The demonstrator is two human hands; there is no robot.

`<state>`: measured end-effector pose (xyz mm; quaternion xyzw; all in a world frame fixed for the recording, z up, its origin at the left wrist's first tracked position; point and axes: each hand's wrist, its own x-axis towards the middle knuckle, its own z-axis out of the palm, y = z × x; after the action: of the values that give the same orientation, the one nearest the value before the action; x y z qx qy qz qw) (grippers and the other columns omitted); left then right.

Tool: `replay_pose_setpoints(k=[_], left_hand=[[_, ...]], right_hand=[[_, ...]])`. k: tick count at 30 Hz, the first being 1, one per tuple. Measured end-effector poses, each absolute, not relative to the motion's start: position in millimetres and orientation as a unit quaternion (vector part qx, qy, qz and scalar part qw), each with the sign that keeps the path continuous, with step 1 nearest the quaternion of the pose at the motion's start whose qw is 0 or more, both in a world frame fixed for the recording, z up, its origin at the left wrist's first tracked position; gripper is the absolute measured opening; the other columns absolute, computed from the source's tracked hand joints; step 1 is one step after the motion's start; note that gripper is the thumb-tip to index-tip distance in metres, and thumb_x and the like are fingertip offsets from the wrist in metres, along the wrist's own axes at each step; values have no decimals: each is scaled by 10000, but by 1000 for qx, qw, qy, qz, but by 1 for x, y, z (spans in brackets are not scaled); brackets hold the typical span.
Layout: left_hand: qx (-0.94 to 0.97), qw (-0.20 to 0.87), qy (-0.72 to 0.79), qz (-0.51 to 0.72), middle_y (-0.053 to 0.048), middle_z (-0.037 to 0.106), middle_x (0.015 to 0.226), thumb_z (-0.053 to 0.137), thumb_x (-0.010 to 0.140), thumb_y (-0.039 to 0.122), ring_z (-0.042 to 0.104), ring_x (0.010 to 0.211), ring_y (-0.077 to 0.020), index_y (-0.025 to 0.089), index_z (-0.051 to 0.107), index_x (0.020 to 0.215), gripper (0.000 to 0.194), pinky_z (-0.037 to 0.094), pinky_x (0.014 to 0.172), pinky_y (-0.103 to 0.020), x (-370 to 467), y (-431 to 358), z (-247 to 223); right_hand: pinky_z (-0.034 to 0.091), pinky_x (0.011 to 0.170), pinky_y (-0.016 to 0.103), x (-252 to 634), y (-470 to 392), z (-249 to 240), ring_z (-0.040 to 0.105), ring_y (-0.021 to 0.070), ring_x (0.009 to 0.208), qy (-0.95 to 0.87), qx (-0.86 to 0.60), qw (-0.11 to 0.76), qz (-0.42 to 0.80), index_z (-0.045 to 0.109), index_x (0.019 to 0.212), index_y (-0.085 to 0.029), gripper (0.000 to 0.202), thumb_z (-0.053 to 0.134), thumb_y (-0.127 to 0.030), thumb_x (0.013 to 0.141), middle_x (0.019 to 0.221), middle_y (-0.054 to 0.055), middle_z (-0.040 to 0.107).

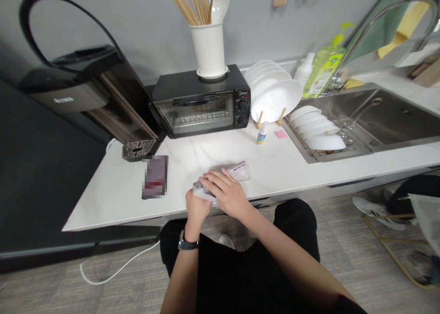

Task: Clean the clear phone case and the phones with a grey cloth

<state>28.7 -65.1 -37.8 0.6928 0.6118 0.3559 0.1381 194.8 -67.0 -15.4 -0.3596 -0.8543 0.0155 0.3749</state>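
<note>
My left hand (198, 207), with a dark watch on its wrist, is closed around a pale grey, shiny item (204, 192) at the counter's front edge. What kind of thing it is, I cannot make out. From the other side, my right hand (231, 192) is laid over it, fingers curved and close together, gripping its top. Both hands hide much of the item. Just beyond my right hand lies a clear pinkish case (240, 171) with a row of dark slots. Left of my hands, a dark phone-sized object (155, 176) is blurred out by pixels.
A small bottle (261, 134) and a pink note (281, 134) sit on the white counter (113, 199). Behind are a toaster oven (202, 110), a drinks machine (99, 94) and racked plates (275, 98). Bowls (325, 142) stand in the sink (395, 126). A white cable (120, 270) crosses the floor.
</note>
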Motion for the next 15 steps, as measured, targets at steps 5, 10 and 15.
replay_pose_setpoints(k=[5, 10, 15], left_hand=[[694, 138, 600, 373, -2, 697, 677, 660, 979, 434, 639, 627, -157, 198, 722, 863, 270, 448, 647, -246, 34, -70, -28], [693, 141, 605, 367, -6, 702, 684, 660, 943, 313, 619, 608, -152, 195, 725, 839, 170, 438, 637, -247, 32, -70, -29], [688, 131, 620, 354, -23, 683, 629, 620, 847, 172, 588, 554, -162, 185, 694, 721, 146, 420, 596, -261, 29, -68, -34]], right_hand=[[422, 1235, 551, 251, -43, -21, 625, 274, 1347, -762, -490, 424, -7, 654, 1392, -149, 552, 352, 5, 956, 1331, 153, 729], [347, 1272, 583, 211, -58, -22, 562, 289, 1420, -774, -480, 413, 7, 628, 1407, -163, 481, 415, -44, 993, 1352, 139, 724], [350, 1288, 499, 192, -66, -14, 555, 257, 1422, -846, -401, 351, 14, 581, 1454, -142, 462, 461, -75, 1013, 1426, 150, 686]])
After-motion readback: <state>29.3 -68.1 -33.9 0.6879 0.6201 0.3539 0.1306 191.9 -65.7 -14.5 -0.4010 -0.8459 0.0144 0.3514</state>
